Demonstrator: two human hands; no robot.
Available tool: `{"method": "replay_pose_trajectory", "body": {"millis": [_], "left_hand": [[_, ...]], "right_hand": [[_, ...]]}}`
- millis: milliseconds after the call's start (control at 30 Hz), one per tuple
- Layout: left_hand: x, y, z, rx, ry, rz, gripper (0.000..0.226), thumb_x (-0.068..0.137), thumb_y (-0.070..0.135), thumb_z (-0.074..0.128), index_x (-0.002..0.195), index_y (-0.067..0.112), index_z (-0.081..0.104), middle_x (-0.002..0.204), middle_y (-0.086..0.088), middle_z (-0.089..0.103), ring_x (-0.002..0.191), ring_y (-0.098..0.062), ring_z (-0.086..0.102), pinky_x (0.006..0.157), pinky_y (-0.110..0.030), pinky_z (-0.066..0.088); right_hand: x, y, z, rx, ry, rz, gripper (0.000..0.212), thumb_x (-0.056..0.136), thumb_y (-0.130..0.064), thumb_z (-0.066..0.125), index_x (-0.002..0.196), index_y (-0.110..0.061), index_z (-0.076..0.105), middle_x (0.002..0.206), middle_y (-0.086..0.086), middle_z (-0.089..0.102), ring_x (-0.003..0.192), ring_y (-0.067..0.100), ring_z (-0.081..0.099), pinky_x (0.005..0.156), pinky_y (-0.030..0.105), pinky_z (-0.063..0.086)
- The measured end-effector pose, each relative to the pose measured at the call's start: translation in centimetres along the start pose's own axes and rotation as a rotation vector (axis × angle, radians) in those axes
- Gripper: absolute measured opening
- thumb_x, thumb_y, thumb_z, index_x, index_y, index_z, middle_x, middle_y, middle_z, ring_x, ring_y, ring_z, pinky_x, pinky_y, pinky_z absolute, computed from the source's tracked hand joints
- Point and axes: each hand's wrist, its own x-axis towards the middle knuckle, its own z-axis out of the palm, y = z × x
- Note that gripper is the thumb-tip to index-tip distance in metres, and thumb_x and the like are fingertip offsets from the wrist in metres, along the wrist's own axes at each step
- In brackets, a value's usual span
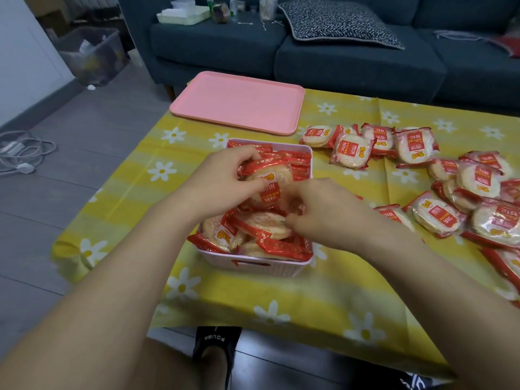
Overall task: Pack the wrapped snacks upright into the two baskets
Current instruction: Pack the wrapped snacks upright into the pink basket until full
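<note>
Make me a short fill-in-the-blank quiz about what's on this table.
1. Both hands, left hand and right hand, work over the ____ basket.
2. The pink tray holds ____.
3. The loose snacks lie to the basket's ____.
4. The tablecloth is yellow with white ____.

Answers: pink; nothing; right; flowers

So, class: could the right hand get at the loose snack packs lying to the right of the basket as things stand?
Probably yes. The right hand is busy over the basket, but the loose snack packs lie uncovered on the tablecloth on that hand's side, with nothing between.
</note>
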Motion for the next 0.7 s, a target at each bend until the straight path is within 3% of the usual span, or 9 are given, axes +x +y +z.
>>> {"method": "replay_pose_trajectory", "body": {"millis": [100,233,400,467,567,633,700], "left_hand": [[0.1,-0.1,0.0,0.021,0.001,-0.009,0.015,0.086,0.025,0.075,0.094,0.025,0.063,0.086,0.010,0.067,0.073,-0.002,0.062,0.070,-0.024,0.048],[0.2,-0.4,-0.1,0.011,-0.024,-0.034,0.030,0.085,0.022,0.074,0.108,0.030,0.056,0.115,0.004,0.067,0.108,-0.009,0.061,0.088,-0.031,0.051],[0.1,-0.4,-0.1,0.040,-0.022,0.025,0.036,0.089,0.016,0.067,0.111,0.030,0.043,0.116,0.003,0.061,0.096,-0.027,0.064,0.083,-0.044,0.051],[0.2,-0.4,-0.2,0.047,-0.031,0.067,0.032,0.090,0.012,0.064,0.106,0.030,0.043,0.105,0.005,0.059,0.086,-0.028,0.061,0.075,-0.043,0.051],[0.3,-0.5,-0.1,0.073,-0.074,0.097,0.022,0.091,0.004,0.058,0.097,0.026,0.055,0.091,0.006,0.065,0.075,-0.013,0.060,0.068,-0.029,0.047],[0.3,-0.3,-0.1,0.030,-0.095,0.068,0.025,0.091,0.001,0.053,0.091,0.024,0.063,0.082,0.004,0.071,0.077,-0.006,0.065,0.068,-0.023,0.047],[0.4,0.0,0.0,-0.021,-0.086,0.021,0.027,0.092,0.006,0.050,0.088,0.027,0.068,0.080,0.004,0.071,0.079,-0.007,0.064,0.070,-0.025,0.048]], "right_hand": [[-0.4,-0.6,-1.1,0.122,-0.203,-0.072,0.035,0.085,-0.019,0.063,0.117,-0.032,0.069,0.104,-0.015,0.067,0.095,0.006,0.059,0.078,0.014,0.048],[-0.4,-0.2,-1.3,0.233,-0.379,-0.086,0.054,0.087,-0.020,0.063,0.137,-0.039,0.056,0.129,-0.022,0.059,0.118,-0.002,0.053,0.098,0.016,0.043],[0.6,0.4,-0.9,0.263,-0.386,-0.096,0.061,0.088,-0.023,0.071,0.144,-0.036,0.049,0.137,-0.019,0.057,0.122,-0.005,0.051,0.091,0.003,0.039],[0.9,0.5,-0.5,0.211,-0.339,-0.115,0.057,0.086,-0.025,0.073,0.139,-0.036,0.055,0.130,-0.017,0.063,0.115,-0.003,0.057,0.088,0.006,0.042],[1.0,0.7,0.1,0.161,-0.199,-0.181,0.027,0.088,-0.028,0.069,0.114,-0.031,0.070,0.104,-0.014,0.072,0.094,-0.002,0.065,0.082,0.021,0.052],[0.8,1.0,0.1,0.167,-0.115,-0.189,0.012,0.091,-0.030,0.065,0.101,-0.027,0.071,0.090,-0.011,0.073,0.084,0.003,0.066,0.077,0.031,0.053],[0.8,1.3,-0.1,0.167,-0.020,-0.170,0.009,0.093,-0.029,0.062,0.098,-0.025,0.069,0.083,-0.008,0.070,0.080,0.010,0.064,0.074,0.037,0.052]]}}
